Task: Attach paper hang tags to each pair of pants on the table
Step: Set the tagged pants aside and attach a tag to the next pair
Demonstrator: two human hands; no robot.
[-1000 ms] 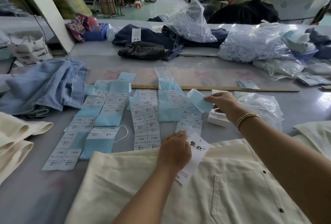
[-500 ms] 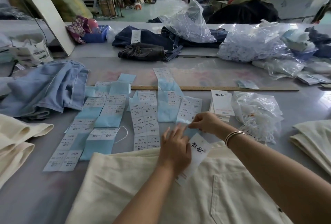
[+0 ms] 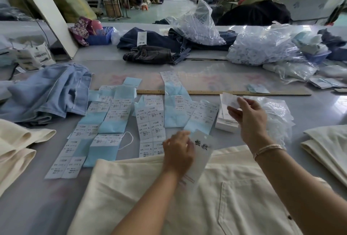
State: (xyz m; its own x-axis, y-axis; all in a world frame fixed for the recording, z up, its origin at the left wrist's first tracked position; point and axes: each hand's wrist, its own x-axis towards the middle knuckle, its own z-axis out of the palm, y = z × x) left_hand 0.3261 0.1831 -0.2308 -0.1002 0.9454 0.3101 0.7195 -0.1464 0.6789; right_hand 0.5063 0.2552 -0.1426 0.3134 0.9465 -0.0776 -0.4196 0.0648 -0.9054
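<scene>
Cream pants (image 3: 216, 201) lie flat at the near table edge, back pocket up. My left hand (image 3: 177, 153) holds a white paper hang tag (image 3: 200, 152) with black characters against the waistband. My right hand (image 3: 247, 118) is raised above the stack of white tags (image 3: 224, 123) and pinches a small pale paper piece (image 3: 230, 99) between thumb and fingers. Strips of printed size labels (image 3: 150, 120) on blue backing cover the table's middle.
A light blue garment (image 3: 47, 92) and folded cream pants (image 3: 16, 144) lie at the left. More cream pants (image 3: 328, 146) sit right. A wooden ruler (image 3: 225, 92), clear plastic bags (image 3: 262, 48) and dark jeans (image 3: 150, 54) lie farther back.
My right hand has left the tag at the waistband and risen to the right over the tag stack, now pinching a small paper piece. My left hand stays on the hang tag.
</scene>
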